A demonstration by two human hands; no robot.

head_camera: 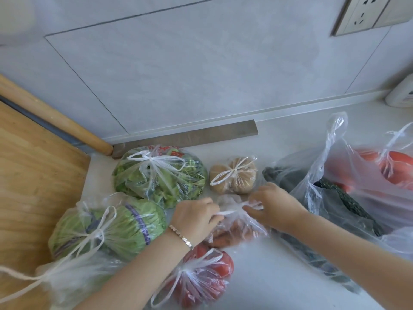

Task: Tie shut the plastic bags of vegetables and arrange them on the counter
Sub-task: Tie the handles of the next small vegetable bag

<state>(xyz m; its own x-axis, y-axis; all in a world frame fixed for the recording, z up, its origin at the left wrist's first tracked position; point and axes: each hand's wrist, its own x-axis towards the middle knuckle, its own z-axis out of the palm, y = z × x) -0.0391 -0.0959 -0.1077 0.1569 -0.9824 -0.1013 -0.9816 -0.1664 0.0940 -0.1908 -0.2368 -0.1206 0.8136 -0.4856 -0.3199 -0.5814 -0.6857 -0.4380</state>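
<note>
A clear bag of carrots (234,233) lies in the middle of the white counter (257,276). My left hand (196,218) and my right hand (272,204) each pinch one of its handles and pull them apart over the bag's mouth. Around it lie tied bags: leafy greens (161,175), potatoes (232,175), a cabbage (111,227) and tomatoes (201,278). To the right stand untied bags, one with red peppers (393,171) and one with dark cucumbers (335,198).
A wooden cutting board (29,175) and a rolling pin (55,121) lean at the left. A metal bar (190,135) lies along the tiled wall. A wall socket (368,14) is at the top right, a white device (400,92) below it.
</note>
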